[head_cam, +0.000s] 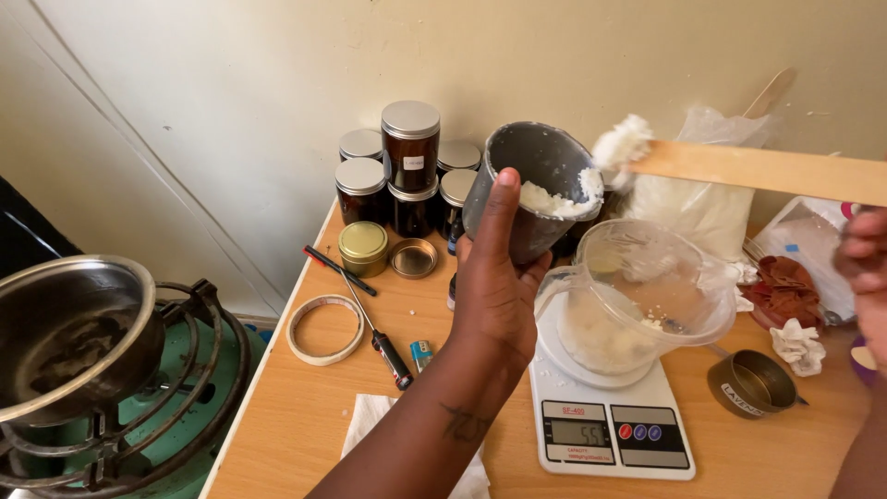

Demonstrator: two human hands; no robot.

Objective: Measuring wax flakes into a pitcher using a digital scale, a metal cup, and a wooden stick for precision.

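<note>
My left hand [494,277] grips a grey cup [531,180] tilted toward a clear plastic jug [647,296]; white wax flakes cling to the cup's rim. My right hand [867,268], at the right edge, holds a flat wooden stick [767,169] whose tip carries a lump of white flakes [621,143] just above the cup's rim. The jug holds white flakes and stands on a white digital kitchen scale [605,430].
Dark glass jars with silver lids [407,171] are stacked at the back. A gold tin [362,248], its lid, a tape roll [323,328], a probe thermometer [374,319], a small metal tin [750,383] and a bag of flakes [698,199] lie on the wooden table. A metal pot [69,333] sits on a green burner at left.
</note>
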